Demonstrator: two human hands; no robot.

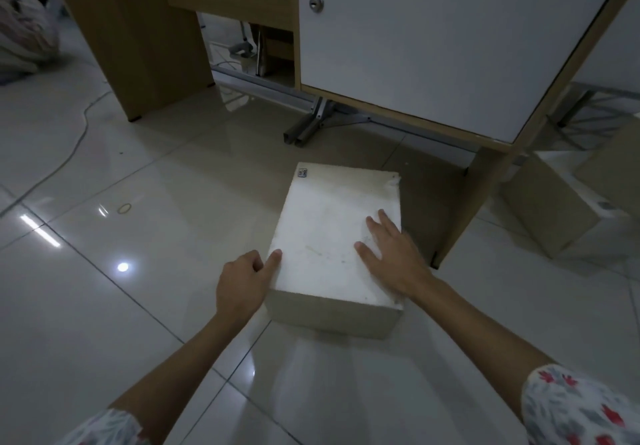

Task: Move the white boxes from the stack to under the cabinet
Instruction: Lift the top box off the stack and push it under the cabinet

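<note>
A white box [329, 223] lies flat on the tiled floor, just in front of the cabinet [433, 39] with the white door and round lock. The box's far end points toward the gap under the cabinet. My left hand [244, 280] holds the near left corner, thumb on the top face and the other fingers down the left side. My right hand [389, 254] lies flat on the top near the right edge, fingers straight. No stack of boxes is in view.
A metal leg frame [313, 122] sits on the floor under the cabinet. A wooden desk panel [135, 36] stands at the left, with a white cable [74, 143] trailing over the tiles. A mirror [588, 202] at the right reflects the furniture.
</note>
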